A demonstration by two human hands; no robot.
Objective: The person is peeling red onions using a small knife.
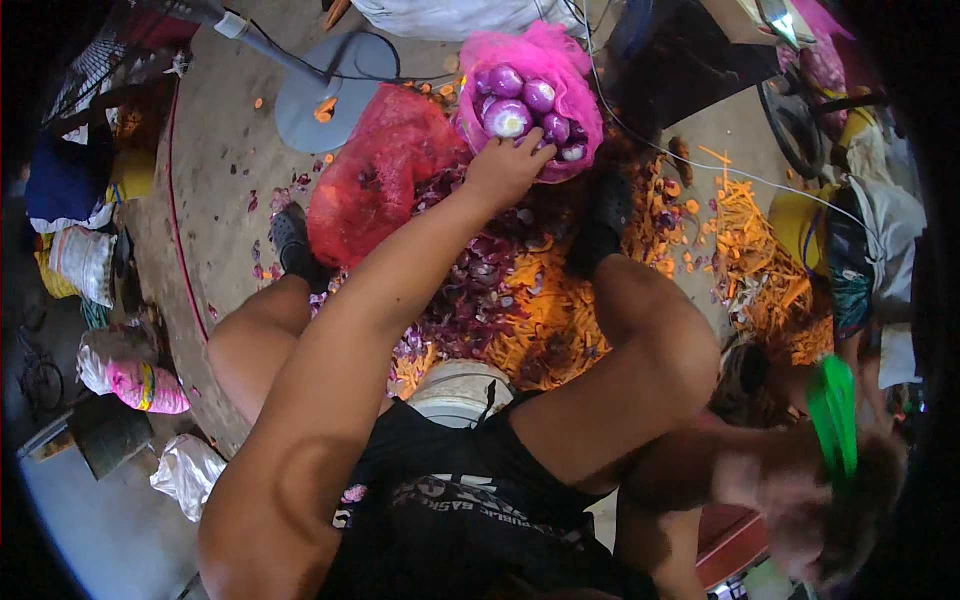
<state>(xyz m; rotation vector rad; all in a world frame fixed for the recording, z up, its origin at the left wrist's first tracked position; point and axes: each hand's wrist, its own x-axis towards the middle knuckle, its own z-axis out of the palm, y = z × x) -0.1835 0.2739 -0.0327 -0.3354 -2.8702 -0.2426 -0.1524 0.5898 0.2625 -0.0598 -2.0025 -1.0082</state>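
Observation:
My left hand (pixel 512 170) reaches across to a pink mesh bag (pixel 550 50) whose mouth is rolled wide. Its fingers are apart and touch the near side of several peeled red onions (pixel 508 118) inside; the fingertips are partly hidden. A red mesh bag (pixel 385 170) lies to the left of that wrist. Far from the onions, my right hand (pixel 785 495) is raised at the lower right, smeared by motion. A long green thing (pixel 835 415) sticks up beside it; its kind and whether I hold it cannot be made out.
Onion skins (pixel 465 300) and orange peelings (pixel 550 330) cover the floor between my legs, around a white bucket (pixel 455 392). More orange peelings (pixel 765 265) lie at right. A grey round stand base (pixel 335 95) and a white cable (pixel 690 160) are ahead. Filled sacks (pixel 145 385) stand left.

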